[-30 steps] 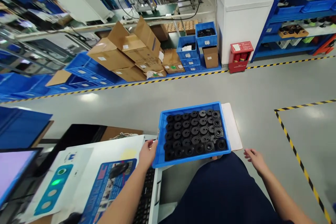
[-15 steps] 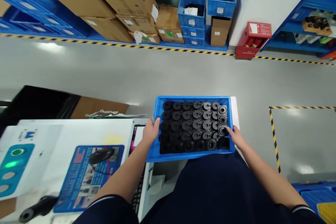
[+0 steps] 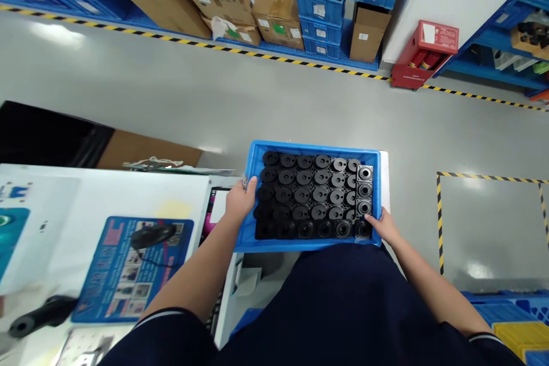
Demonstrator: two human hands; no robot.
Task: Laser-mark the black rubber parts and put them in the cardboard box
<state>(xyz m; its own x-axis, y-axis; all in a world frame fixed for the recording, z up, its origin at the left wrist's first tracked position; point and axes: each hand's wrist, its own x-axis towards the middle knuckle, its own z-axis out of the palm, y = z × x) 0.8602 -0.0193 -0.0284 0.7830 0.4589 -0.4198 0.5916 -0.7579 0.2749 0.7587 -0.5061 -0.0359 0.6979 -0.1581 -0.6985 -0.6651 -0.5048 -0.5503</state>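
A blue crate (image 3: 317,147) sits in front of my body, level with my waist. Rows of round black parts (image 3: 303,178) fill it, with a column of square black pieces with ringed centres (image 3: 364,190) along its right side. My left hand (image 3: 240,200) grips the crate's left wall, thumb over the rim. Around the right wall my right hand (image 3: 384,225) is closed, its thumb reaching inside beside the square pieces. A white edge (image 3: 385,183) shows beyond the crate's right side.
To the left is a white desk (image 3: 94,194) with a blue mouse pad (image 3: 111,274), a black mouse (image 3: 153,236) and a black handheld device (image 3: 43,315). Cardboard boxes (image 3: 278,6), blue bins (image 3: 321,8) and a red extinguisher box (image 3: 424,54) stand across the aisle.
The camera view has shifted, so the background boxes sit higher in the picture and the desk further left. Both hands still hold the crate, which appears slightly higher and tilted differently.
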